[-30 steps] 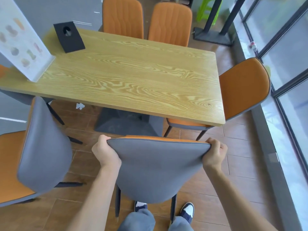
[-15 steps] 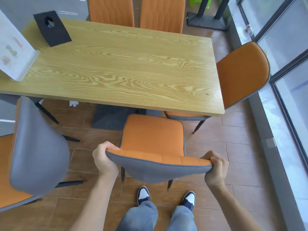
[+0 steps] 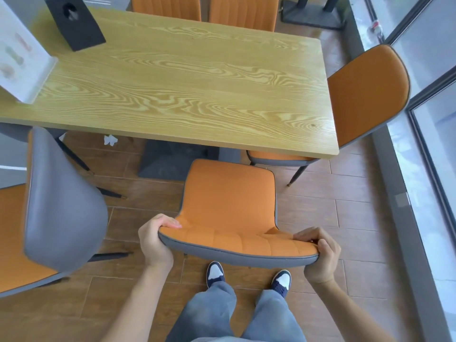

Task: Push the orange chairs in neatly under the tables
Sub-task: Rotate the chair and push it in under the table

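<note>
An orange chair with a grey back stands in front of me, its seat facing the wooden table and its front edge just short of the table's near edge. My left hand grips the left end of the backrest's top rim. My right hand grips the right end. Another orange chair sits at the table's right end, its seat partly under the top. A third chair with a grey back stands pulled out at the near left. Two more chairs are tucked in along the far side.
A white menu stand and a black card holder sit on the table's left part. The table's dark base is under it. A glass wall with a dark frame runs along the right. My feet stand behind the chair.
The view has tipped downward and the chair's seat has come into sight. The chair stands slightly farther back from the table; both hands keep their grip on the backrest.
</note>
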